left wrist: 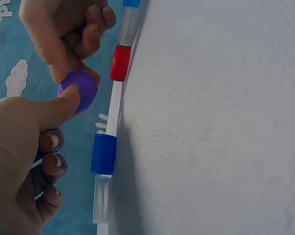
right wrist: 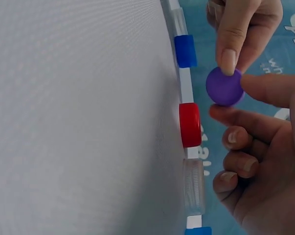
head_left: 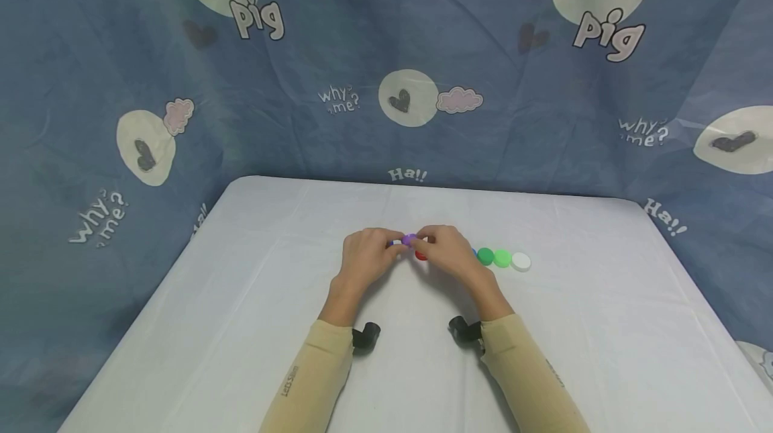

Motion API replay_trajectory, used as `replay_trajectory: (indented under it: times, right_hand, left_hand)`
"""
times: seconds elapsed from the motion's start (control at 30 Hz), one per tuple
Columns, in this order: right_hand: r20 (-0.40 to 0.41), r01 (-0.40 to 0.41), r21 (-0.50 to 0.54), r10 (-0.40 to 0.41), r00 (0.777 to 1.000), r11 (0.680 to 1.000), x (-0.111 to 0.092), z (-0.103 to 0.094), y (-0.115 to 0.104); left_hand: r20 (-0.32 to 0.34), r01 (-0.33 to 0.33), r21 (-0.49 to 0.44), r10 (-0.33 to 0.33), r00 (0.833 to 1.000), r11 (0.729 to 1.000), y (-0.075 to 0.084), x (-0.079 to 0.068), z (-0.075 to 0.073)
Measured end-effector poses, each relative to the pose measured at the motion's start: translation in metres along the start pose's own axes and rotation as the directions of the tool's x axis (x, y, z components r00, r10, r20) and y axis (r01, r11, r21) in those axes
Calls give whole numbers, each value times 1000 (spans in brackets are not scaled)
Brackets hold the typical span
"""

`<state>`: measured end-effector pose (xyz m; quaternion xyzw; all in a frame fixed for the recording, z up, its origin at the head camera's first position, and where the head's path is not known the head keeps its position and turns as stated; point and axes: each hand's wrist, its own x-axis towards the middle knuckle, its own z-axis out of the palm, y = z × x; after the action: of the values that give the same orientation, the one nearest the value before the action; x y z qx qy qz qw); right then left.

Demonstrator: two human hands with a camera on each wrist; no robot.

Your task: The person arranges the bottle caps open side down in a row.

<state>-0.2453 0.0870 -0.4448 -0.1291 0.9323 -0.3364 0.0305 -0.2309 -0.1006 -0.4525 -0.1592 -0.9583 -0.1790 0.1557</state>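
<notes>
A round purple cap (head_left: 409, 239) is held up off the table between both hands. In the left wrist view, the thumb of my left hand (head_left: 367, 255) presses on the cap's flat face while a finger sits behind it. My right hand (head_left: 448, 250) pinches the cap's rim between thumb and index finger, plain in the right wrist view. Below the hands stand a red cap (right wrist: 190, 125) and a blue cap (left wrist: 103, 153). A clear ribbed piece (left wrist: 102, 199) is beside the blue cap, and another clear ribbed piece (right wrist: 194, 186) is beside the red one.
To the right of my right hand runs a row with a dark green cap (head_left: 485, 256), a light green cap (head_left: 502, 258) and a white cap (head_left: 521, 262). A blue cap beside them is partly hidden. The white table (head_left: 241, 325) ends at a blue printed curtain (head_left: 338, 144).
</notes>
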Motion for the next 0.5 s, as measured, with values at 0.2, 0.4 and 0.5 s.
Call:
replay_trajectory:
  times: [0.2,0.4,0.5]
  right_hand:
    - [-52,57,17,-56,997,998,0,0,-1]
    - [-93,112,2,-111,989,994,0,-1,-1]
    - [-87,99,14,-97,991,995,0,0,0]
  left_hand:
    - [-14,12,-13,-12,1000,1000,0,0,-4]
    - [21,18,-20,-18,1000,1000,-1,1,-1]
    - [27,30,-34,-30,999,999,-1,0,1]
